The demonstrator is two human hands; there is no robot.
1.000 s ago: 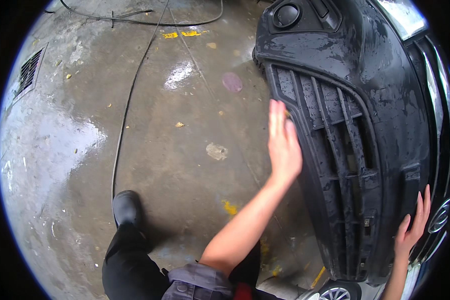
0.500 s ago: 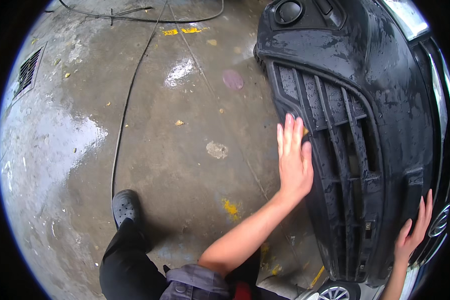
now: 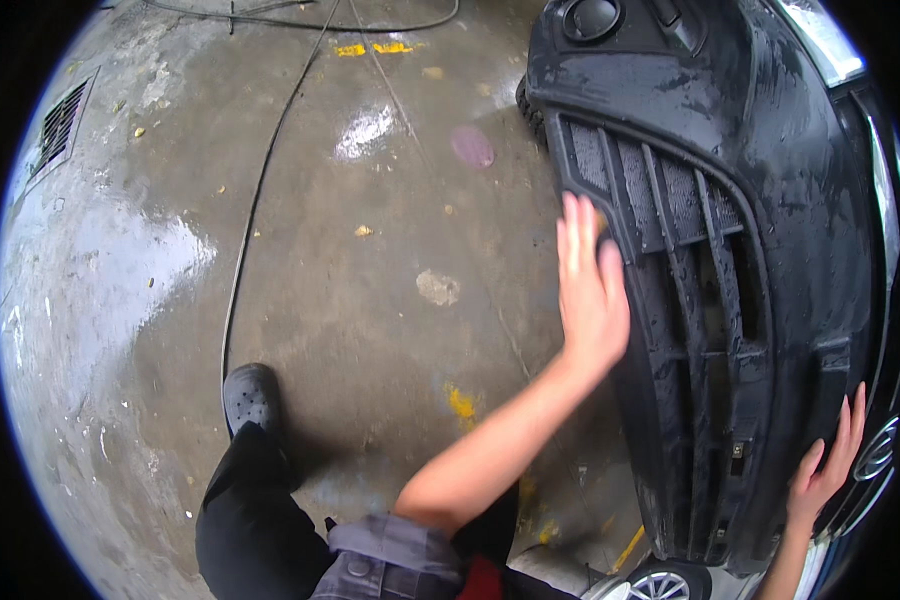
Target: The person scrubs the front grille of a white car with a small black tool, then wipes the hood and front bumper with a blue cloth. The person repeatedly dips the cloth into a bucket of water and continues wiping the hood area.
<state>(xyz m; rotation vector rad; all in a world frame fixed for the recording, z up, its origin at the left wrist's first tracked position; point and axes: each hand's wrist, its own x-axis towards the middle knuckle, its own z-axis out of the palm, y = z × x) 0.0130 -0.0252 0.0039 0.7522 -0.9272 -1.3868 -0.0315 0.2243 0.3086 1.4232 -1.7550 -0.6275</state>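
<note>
My left hand (image 3: 592,295) lies along the lower edge of a wet black car bumper (image 3: 810,240), fingers stretched and close together, thumb apart. A yellow-orange thing (image 3: 601,220) peeks out between thumb and forefinger, pressed against the bumper; most of it is hidden by the hand, so its kind cannot be told. Beside it runs the slatted lower grille (image 3: 685,260). Farther right, my right hand (image 3: 825,465) rests with spread fingers on the front of the car, near the round emblem (image 3: 877,448), and holds nothing.
A thin black hose (image 3: 260,185) trails over the wet concrete floor (image 3: 350,330) past my grey clog (image 3: 253,398). A floor drain grate (image 3: 62,125) lies at the far left. At the bottom right shows a silver wheel (image 3: 660,585) of another vehicle.
My left hand has slid a little away from me along the bumper edge, with the yellow-orange thing under it. The right hand stays in place. The view has shifted slightly.
</note>
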